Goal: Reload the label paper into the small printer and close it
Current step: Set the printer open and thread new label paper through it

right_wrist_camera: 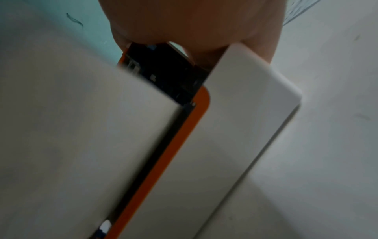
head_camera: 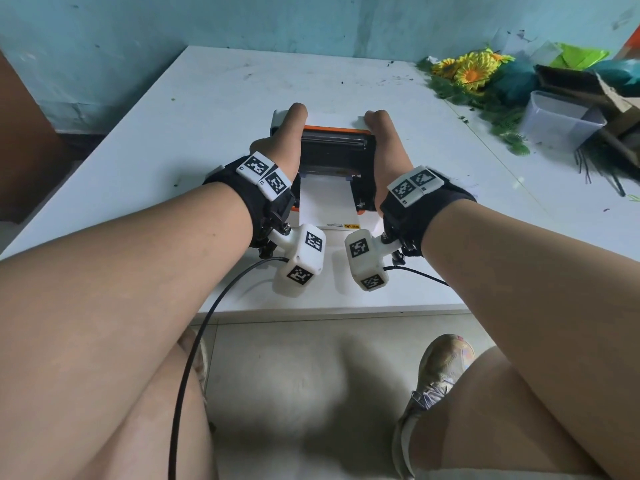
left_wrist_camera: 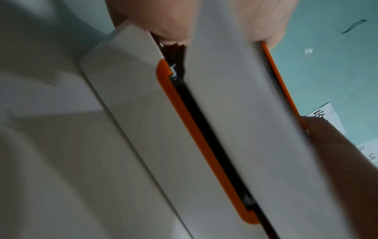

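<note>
A small white printer [head_camera: 367,188] with orange trim sits on the white table [head_camera: 207,109], its dark inside showing. Its lid [head_camera: 332,118] stands raised at the far side. My left hand [head_camera: 289,129] grips the lid's left edge and my right hand [head_camera: 381,131] grips its right edge, fingers curled over the far rim. A white strip of label paper [head_camera: 327,202] runs out of the printer toward me. In the left wrist view the lid [left_wrist_camera: 245,113] stands apart from the body [left_wrist_camera: 132,113] by a dark gap; the right wrist view shows the lid [right_wrist_camera: 71,129] and body [right_wrist_camera: 235,113] the same way.
Artificial sunflowers and green leaves [head_camera: 471,72] lie at the table's back right, beside a clear plastic box [head_camera: 561,121] and torn cardboard [head_camera: 588,88]. A blue wall [head_camera: 242,19] stands behind the table. Black cables [head_camera: 194,341] hang from both wrist cameras.
</note>
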